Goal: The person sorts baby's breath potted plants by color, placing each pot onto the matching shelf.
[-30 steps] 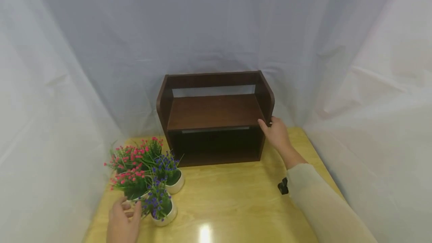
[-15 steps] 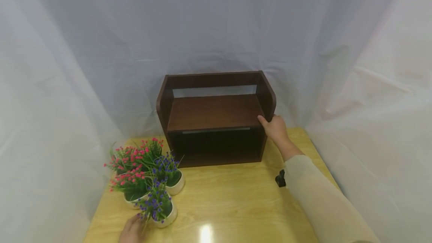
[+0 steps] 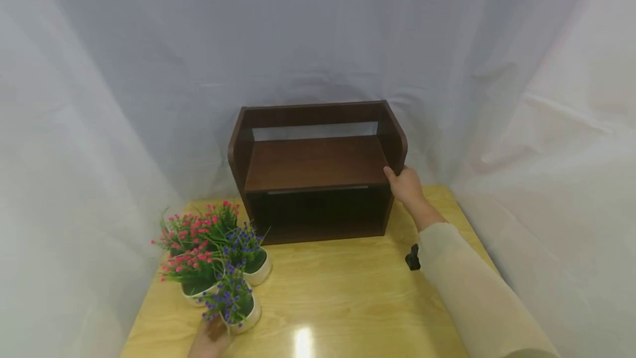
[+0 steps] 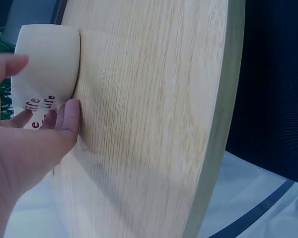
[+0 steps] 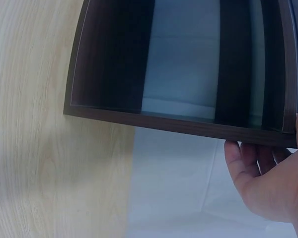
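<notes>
Here, in the head view, the right hand [image 3: 406,185] grips the right side panel of the dark wooden shelf [image 3: 316,166], which stands at the back of the table [image 3: 343,297]. The left hand [image 3: 211,338] reaches the nearest white pot with purple flowers [image 3: 234,304], at the table's front left among three more flower pots [image 3: 208,247]. In the left wrist view, the fingers [image 4: 67,115] curl round the pot's [image 4: 47,64] white wall. In the right wrist view, the right hand's [image 5: 270,186] fingers hook behind the shelf's [image 5: 184,64] edge, thumb in front.
</notes>
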### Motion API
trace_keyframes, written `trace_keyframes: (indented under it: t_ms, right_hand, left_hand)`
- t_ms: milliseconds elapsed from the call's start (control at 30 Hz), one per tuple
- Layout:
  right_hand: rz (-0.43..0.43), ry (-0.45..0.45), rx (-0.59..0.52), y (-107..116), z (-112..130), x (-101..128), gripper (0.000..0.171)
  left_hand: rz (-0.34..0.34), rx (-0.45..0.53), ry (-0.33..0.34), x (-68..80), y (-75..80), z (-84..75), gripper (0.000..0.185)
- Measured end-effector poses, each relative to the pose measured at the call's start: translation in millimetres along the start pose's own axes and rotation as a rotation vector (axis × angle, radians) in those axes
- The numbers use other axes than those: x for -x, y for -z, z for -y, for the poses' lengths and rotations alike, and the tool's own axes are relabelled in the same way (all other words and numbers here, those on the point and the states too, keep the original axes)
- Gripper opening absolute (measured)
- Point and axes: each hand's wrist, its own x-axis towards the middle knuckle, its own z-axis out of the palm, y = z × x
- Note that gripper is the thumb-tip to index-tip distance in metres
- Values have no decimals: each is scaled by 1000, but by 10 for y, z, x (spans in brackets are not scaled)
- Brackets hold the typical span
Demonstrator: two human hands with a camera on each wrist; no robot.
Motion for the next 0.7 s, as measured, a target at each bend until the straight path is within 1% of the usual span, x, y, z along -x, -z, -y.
trace_keyframes:
  t_ms: [33,67,133,167,233,267,333,367,467,600,700]
  right_hand:
    - [-2,-1,-5,2,6,7,65]
    - [-5,-1,-7,-2,9,12,65]
    - [-16,6,-4,-6,15,27,64]
    - [-23,11,-3,-8,21,38,64]
    - [-36,26,6,-16,24,59,63]
    - [-45,36,9,-25,21,65,62]
    - [-56,49,14,-42,5,75,61]
    - [-56,51,11,-53,-2,78,61]
    - [-42,47,0,-78,-35,75,62]
    - [-23,28,-42,-100,-56,70,66]
    - [-29,33,-67,-115,-48,80,66]
  left_hand:
    - [-2,-47,-20,3,-9,-15,85]
    - [0,-101,-25,6,-14,-30,88]
    - [-23,-224,-40,8,-32,-54,97]
    - [-34,-259,-47,5,-42,-64,102]
    - [-60,-332,-39,-1,-64,-87,108]
    - [-65,-341,-42,-4,-74,-97,110]
    - [-73,-319,-60,-8,-96,-116,111]
    - [-72,-300,-61,-8,-104,-123,112]
    - [-91,-312,-48,11,-125,-139,110]
    - [-144,-397,-41,43,-138,-155,97]
    - [-170,-455,-63,55,-131,-155,86]
